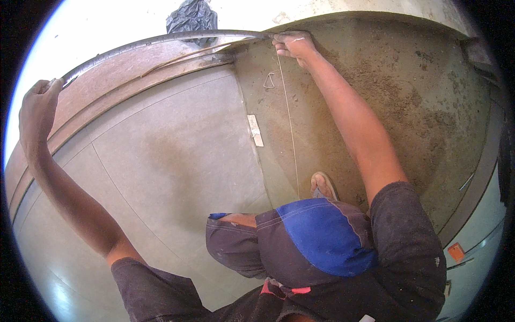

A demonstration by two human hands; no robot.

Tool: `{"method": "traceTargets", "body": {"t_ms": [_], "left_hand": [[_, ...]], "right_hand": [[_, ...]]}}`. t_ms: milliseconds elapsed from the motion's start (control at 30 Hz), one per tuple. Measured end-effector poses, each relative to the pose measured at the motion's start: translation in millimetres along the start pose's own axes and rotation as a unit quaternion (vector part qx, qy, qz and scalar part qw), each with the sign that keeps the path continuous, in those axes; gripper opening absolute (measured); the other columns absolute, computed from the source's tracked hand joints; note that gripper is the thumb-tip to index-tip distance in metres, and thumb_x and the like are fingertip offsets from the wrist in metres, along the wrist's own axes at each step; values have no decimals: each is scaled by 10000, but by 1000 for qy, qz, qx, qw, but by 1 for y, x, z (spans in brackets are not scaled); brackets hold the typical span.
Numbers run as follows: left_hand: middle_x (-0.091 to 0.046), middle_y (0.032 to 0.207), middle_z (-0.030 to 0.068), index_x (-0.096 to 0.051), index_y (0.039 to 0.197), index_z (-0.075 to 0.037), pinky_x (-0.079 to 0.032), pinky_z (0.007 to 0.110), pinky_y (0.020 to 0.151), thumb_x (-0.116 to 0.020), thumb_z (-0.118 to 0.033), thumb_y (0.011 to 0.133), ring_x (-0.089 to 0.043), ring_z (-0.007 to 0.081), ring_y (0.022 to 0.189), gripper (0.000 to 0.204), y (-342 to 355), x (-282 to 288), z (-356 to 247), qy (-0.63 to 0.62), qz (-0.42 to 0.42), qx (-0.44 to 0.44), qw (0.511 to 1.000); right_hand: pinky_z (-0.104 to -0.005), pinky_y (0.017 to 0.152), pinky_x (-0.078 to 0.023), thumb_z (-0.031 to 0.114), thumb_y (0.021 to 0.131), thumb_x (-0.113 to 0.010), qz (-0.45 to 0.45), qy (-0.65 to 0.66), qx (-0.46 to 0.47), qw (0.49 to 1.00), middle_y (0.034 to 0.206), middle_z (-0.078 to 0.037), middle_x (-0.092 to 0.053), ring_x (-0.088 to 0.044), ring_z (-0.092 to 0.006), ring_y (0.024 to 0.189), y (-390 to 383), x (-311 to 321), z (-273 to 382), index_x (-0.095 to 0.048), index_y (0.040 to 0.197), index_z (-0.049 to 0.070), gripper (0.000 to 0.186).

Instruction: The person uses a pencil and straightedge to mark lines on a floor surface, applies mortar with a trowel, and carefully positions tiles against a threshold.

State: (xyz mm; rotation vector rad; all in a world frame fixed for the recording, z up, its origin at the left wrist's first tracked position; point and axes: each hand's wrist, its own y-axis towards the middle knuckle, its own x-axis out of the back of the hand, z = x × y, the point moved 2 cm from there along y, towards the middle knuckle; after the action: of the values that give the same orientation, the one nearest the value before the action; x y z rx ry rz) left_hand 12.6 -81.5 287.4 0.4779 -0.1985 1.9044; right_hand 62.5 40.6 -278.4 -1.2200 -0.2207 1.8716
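While L hand (40,107) wide, R hand (295,45) fwd.

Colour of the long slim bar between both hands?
Dark grey, nearly black, long slim bar; shows best in the head view.

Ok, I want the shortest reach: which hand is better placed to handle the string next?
The right hand, probably: the string runs down from near its fingers. The left hand grips the left end of the bar, well away from the string.
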Motion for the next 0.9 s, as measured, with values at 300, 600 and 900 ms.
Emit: {"method": "traceTargets", "body": {"t_ms": [300, 600, 900], "left_hand": [[-671, 787, 82, -717, 1096, -62, -496, 305, 713, -612, -465, 895, -627, 142, 725, 463, -16, 5, 0, -24, -19, -13, 999], [-572, 734, 7, -702, 1117, -66, -410, 268, 577, -685, -468, 877, -498, 92, 631, 469, -125, -20, 19, -222, 7, 46, 974], [-690, 884, 140, -697, 998, -4, -511, 383, 760, -811, -393, 737, -649, 234, 822, 482, -229, -169, -104, -438, 304, -4, 846]], "right_hand": [[-253, 826, -564, 239, 971, -633, 23, 32, 1, 999, 1054, -52, -674, -615, -111, 925, 0, 14, 5, -659, 1172, 26, 294], [-228, 738, -525, 248, 952, -671, 28, -69, 51, 996, 958, -12, -665, -584, -73, 836, -40, 31, 22, -690, 1130, 33, 280], [-261, 663, -480, 287, 872, -742, -27, -182, 102, 978, 933, -49, -694, -564, -118, 749, -10, 26, 10, -725, 1060, -23, 364]]}}
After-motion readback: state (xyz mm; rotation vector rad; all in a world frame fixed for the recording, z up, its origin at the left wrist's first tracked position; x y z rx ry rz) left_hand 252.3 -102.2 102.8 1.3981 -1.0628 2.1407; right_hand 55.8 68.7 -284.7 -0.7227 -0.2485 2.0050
